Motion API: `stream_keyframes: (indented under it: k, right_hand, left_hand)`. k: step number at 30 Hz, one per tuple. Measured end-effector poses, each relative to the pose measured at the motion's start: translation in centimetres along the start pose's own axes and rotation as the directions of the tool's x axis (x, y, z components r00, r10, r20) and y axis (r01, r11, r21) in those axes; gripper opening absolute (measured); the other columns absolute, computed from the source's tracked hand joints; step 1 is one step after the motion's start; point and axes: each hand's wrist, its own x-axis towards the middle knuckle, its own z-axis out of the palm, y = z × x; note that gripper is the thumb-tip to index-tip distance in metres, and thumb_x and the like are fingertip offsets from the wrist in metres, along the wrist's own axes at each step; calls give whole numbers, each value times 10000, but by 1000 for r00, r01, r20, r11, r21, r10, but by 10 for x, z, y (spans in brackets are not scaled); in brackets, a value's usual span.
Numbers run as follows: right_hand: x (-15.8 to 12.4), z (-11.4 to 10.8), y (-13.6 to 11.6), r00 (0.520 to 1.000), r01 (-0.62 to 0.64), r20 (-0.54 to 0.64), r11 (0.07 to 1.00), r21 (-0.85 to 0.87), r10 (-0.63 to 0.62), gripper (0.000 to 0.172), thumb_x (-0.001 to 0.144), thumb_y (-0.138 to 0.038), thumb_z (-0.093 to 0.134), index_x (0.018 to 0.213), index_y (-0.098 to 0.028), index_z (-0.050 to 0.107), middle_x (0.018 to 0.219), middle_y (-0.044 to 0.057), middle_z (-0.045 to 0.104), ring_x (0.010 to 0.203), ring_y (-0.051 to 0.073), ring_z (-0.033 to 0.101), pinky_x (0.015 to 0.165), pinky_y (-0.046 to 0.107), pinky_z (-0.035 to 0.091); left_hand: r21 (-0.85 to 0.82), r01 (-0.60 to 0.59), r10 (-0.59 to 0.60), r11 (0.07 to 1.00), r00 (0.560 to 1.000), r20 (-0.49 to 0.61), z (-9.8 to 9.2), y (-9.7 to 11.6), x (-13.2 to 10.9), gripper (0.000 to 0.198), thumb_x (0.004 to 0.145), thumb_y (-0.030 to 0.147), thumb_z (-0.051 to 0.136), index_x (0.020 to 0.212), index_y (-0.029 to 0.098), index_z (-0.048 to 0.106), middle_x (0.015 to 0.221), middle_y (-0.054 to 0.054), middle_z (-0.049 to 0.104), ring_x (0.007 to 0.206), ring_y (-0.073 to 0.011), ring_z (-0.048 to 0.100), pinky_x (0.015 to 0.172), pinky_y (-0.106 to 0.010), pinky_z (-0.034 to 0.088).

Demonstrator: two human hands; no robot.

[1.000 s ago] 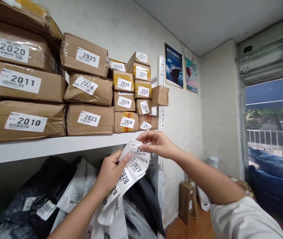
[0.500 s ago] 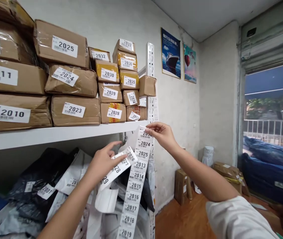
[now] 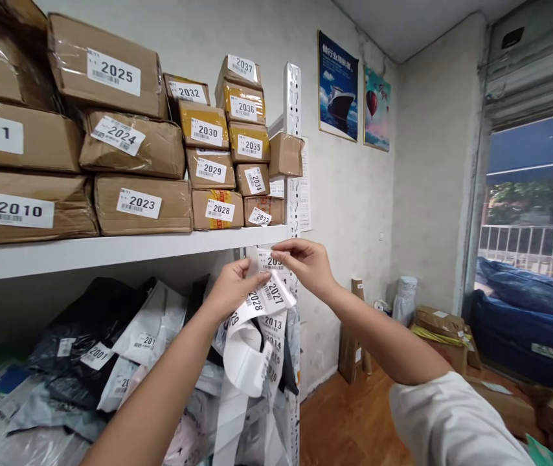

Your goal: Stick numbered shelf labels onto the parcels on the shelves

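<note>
Just now, both hands meet on the label strip

From my remote seat, I see the gap between the hands has closed. Half a second ago the left hand held its part of the label strip off to the side; now that part lies across the length hanging below the right hand. The right thumb and fingers pinch the top end, covering the last digit of a number beginning 203. The left thumb and fingers are closed on the strip beside 2027 and 2028.

For the handling, I judge this matters: 2024 and 2025, readable a moment ago, are now hidden under the overlap, while 2013 and 2014 show just beneath it. Whether this is one run of labels or two, I can't tell. Loose paper curls below the hands – white back partly outward – and trails down out of view.

Just above the hands runs the shelf, carrying numbered boxes – the box marked 2033 is nearest the right fingers. Bagged parcels lie below and beyond the left forearm.
</note>
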Motion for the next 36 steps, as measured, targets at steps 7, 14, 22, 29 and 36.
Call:
stream_keyframes:
  k: [7, 14, 22, 29, 36]
  right_hand:
    - [-3, 2, 0, 986, 165, 30, 943, -290, -164, 116, 824, -362, 681, 883, -270, 721, 837, 23, 726, 742, 188, 651, 690, 341, 524]
    - [38, 0, -7, 902, 306, -167, 864, -400, -397, 165, 878, -365, 605, 834, -272, 733, 877, 45, 709, 848, 195, 635, 771, 355, 528]
    - [78, -12, -49, 937, 121, 343, 983, -140, -66, 405, 622, -391, 838, 958, -193, 730, 891, 43, 721, 804, 162, 663, 690, 281, 555]
    - [43, 30, -27, 967, 216, 172, 965, -151, -189, 163, 776, -336, 738, 829, -183, 726, 775, 17, 715, 684, 119, 640, 632, 247, 521]
    - [55, 42, -26, 848, 500, -16, 809, -308, -530, 87, 846, -290, 673, 834, -242, 744, 812, 11, 703, 761, 135, 639, 624, 259, 513]
  left_hand:
    - [381, -145, 215, 913, 966, -146, -1, -4, 6, 408, 797, 528, 633, 693, 135, 593, 591, 32, 525, 548, -95, 449, 504, -198, 320]
    - [490, -77, 210, 868, 952, -223, 1, 2, 2, 440, 673, 559, 734, 641, 147, 584, 579, 44, 493, 546, -93, 406, 488, -201, 294]
    - [481, -217, 427, 849, 818, -386, -11, -1, -14, 349, 828, 499, 615, 772, 155, 623, 657, 30, 542, 622, -111, 466, 572, -200, 367]
    - [674, -256, 596, 693, 730, -335, -20, 20, -12, 373, 884, 453, 552, 653, 168, 490, 555, 55, 419, 548, -87, 370, 533, -190, 302]
    - [364, -279, 436, 889, 762, -479, -22, 25, 5, 419, 759, 568, 657, 722, 154, 603, 603, 30, 508, 542, -99, 417, 497, -198, 345]
